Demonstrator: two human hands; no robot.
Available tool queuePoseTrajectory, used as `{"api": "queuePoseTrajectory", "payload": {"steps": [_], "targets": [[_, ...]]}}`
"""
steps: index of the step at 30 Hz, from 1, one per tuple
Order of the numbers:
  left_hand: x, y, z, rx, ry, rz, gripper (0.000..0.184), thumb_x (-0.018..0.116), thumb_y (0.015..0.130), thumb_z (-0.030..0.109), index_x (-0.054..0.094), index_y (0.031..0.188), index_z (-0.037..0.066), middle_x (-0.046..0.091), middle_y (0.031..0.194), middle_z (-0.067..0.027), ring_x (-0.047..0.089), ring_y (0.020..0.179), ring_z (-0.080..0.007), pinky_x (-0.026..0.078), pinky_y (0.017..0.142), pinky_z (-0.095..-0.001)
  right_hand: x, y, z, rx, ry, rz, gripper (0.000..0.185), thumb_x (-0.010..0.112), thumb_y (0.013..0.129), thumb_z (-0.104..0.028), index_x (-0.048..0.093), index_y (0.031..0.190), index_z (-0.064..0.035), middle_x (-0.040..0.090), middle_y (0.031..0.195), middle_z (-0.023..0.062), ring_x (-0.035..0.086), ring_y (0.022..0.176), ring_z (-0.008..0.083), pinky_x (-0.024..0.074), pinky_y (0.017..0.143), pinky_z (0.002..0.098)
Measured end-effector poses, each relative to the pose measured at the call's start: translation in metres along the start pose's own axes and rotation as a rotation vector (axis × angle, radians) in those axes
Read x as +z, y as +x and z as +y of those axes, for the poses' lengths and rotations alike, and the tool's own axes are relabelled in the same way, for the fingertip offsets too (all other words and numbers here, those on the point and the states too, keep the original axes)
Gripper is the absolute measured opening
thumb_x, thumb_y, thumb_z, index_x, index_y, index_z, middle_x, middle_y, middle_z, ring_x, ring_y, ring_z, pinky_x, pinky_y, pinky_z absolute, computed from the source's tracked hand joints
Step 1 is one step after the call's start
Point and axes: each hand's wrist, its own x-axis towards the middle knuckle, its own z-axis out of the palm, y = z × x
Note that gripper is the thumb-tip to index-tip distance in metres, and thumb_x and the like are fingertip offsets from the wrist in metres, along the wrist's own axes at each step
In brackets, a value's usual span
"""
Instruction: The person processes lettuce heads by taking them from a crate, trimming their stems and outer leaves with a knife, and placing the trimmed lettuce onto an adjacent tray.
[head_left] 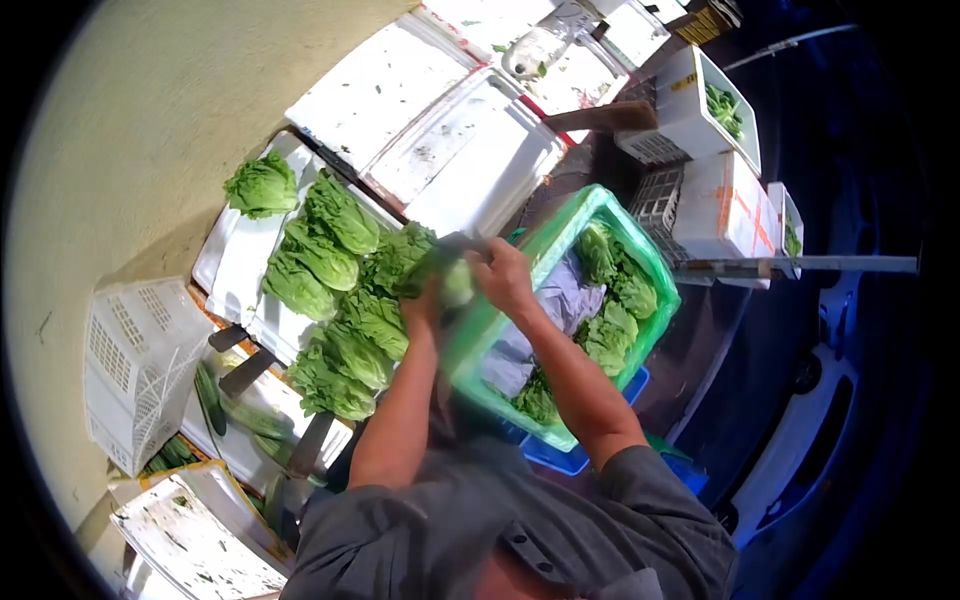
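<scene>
Between my two hands is a motion-blurred head of lettuce (pixel 454 284), its pale base turned right. My left hand (pixel 421 308) grips it from below and to the left. My right hand (pixel 503 278) is closed just right of its base, near a dark, flat, smeared shape (pixel 458 242); what the fingers hold is not clear. Several lettuce heads (pixel 352 340) lie in rows on white foam to the left, one lettuce (pixel 262 186) apart at the upper left. Under my right forearm stands a foam box (pixel 470 345) lined with green plastic, with more lettuce (pixel 607 335) and greyish-purple sheeting (pixel 545 310) inside.
White foam lids (pixel 480 150) cover the stand's far part. A white perforated crate (pixel 140 365) leans by the wall at left, near long green gourds (pixel 255 415). Foam boxes (pixel 728 200) stand at right beside a metal bar (pixel 840 264). A parked vehicle (pixel 800 440) is beyond.
</scene>
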Motion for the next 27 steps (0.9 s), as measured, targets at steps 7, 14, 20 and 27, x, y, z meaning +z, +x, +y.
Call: {"api": "queuePoseTrajectory", "payload": {"steps": [7,14,20,27], "targets": [[-0.023,-0.003,-0.018,-0.037,-0.159,-0.126,0.053,0.069,0.091,0.018,0.042,0.135,0.006,0.059,0.117,-0.0108,0.063,0.093,-0.0279,0.055,0.070,-0.0377,-0.009,-0.023,0.025,0.056,0.129,0.103,0.027,0.073,0.086,-0.023,0.066,0.098,-0.0002,0.063,0.080,0.0171,0.059,0.069,0.0304,0.0464,0.063,0.0388],[-0.044,-0.050,-0.004,-0.065,-0.106,-0.132,0.045,0.061,0.097,0.023,0.042,0.133,0.006,0.058,0.113,-0.0143,0.062,0.096,-0.0317,0.053,0.082,-0.0409,-0.093,-0.024,0.183,0.213,-0.276,0.459,0.025,0.069,0.085,-0.021,0.066,0.102,-0.0027,0.066,0.094,0.0179,0.063,0.086,0.0363,0.0498,0.074,0.0419],[-0.056,-0.080,-0.013,-0.146,0.236,-0.241,0.029,0.058,0.099,0.024,0.052,0.121,0.006,0.065,0.094,-0.0117,0.065,0.083,-0.0217,0.055,0.075,-0.0341,-0.137,0.019,0.247,0.329,-0.623,0.260,0.050,0.070,0.083,-0.029,0.052,0.125,-0.0080,0.054,0.131,0.0154,0.064,0.095,0.0391,0.0521,0.079,0.0474],[-0.064,-0.085,-0.047,-0.199,0.335,-0.327,0.030,0.057,0.099,0.020,0.050,0.124,0.005,0.063,0.099,-0.0112,0.065,0.085,-0.0210,0.055,0.074,-0.0317,-0.131,0.032,0.259,0.427,-0.681,0.190,0.064,0.072,0.079,-0.029,0.043,0.134,-0.0092,0.052,0.127,0.0172,0.066,0.091,0.0391,0.0537,0.075,0.0489]]}}
